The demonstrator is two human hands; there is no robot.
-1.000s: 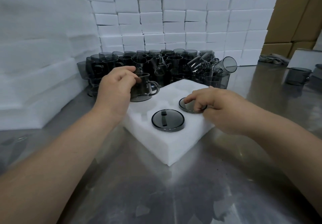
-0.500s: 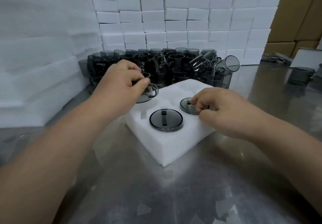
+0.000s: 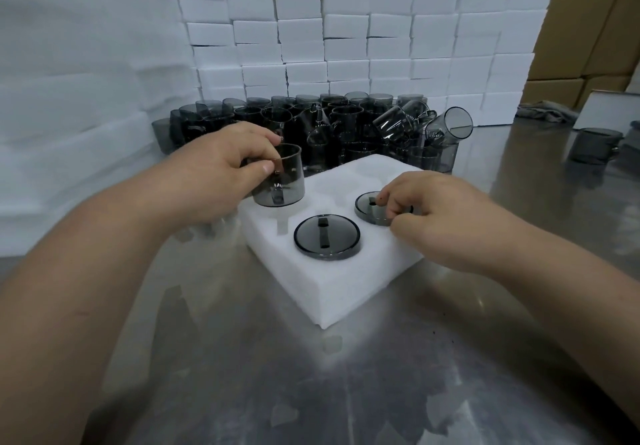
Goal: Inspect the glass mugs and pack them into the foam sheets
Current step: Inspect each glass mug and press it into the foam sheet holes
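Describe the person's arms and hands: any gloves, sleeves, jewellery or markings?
Nothing is worn on either. The bare left hand and the bare right hand have no gloves, and no rings show. The left forearm and the right forearm are uncovered up to the picture's edge, with no sleeve, watch or wristband in view. The fingernails that show are short and unpainted.

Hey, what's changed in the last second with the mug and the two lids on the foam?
The left hand, gripping the glass mug by its rim, has turned it: the handle pointed right, now it faces the camera. The right hand's fingers lay flat on the far lid; now they pinch its knob. The near lid, the foam block and the pile of mugs behind have not moved.
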